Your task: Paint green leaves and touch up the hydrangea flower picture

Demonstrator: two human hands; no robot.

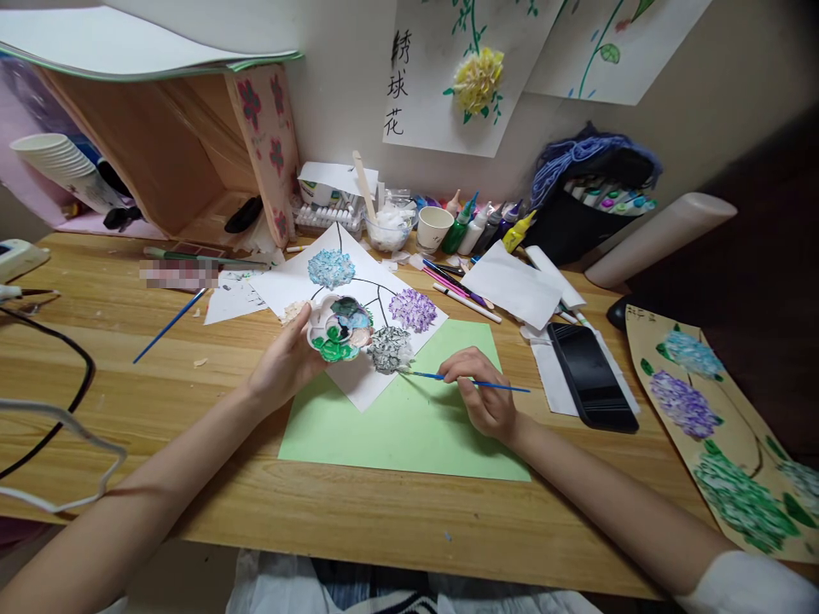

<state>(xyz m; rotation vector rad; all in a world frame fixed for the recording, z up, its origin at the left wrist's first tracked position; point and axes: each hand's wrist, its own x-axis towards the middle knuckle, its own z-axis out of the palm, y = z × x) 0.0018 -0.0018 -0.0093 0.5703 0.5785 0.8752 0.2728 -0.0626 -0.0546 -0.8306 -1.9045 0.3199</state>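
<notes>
My left hand [289, 351] grips the rim of a round white paint palette [315, 328], its wells smeared with green, dark and pale paint. A thin blue paintbrush [490, 385] is pinched in my right hand [481, 394]. Its tip reaches the lower right edge of a grey textured flower [390, 350]; I cannot tell whether it touches. That flower sits on a white sheet [363, 388] with dark painted stems, a blue flower [331, 268] and a purple flower [413, 309]. Under part of the white sheet lies a light green sheet [409, 443]. The palette hides part of the white sheet.
Along the wall stand a paper cup [434, 228], paint bottles [474, 232] and a tub of white scraps [389, 227]. On the right lie a phone [592, 375] and a finished-looking flower picture [723, 426]. Another blue brush [170, 326] and a black cable [80, 350] are at left.
</notes>
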